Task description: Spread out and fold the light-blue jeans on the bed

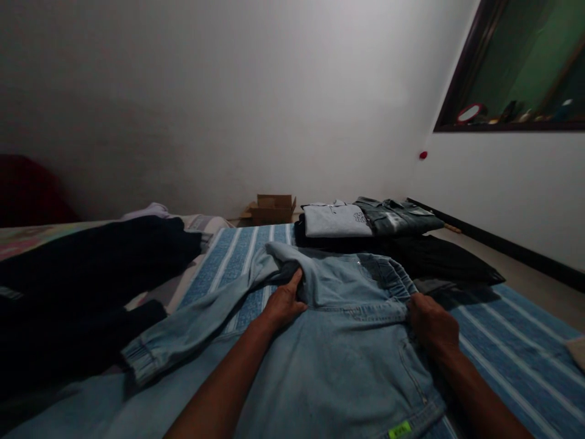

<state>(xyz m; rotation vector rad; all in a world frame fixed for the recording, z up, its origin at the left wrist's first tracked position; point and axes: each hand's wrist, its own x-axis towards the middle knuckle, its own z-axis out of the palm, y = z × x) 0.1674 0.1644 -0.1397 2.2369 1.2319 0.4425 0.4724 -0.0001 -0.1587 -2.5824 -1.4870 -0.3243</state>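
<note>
The striped bed (512, 341) carries my light denim jacket (338, 360), spread flat right before me, its collar end away from me and one sleeve (196, 323) trailing left. My left hand (284, 303) pinches the collar fold; my right hand (432, 326) grips the far shoulder edge.

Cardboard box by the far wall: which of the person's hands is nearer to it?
Left. The left hand rests on the light denim jacket almost straight below the cardboard box; the right hand presses the jacket's edge, further right and lower.
</note>
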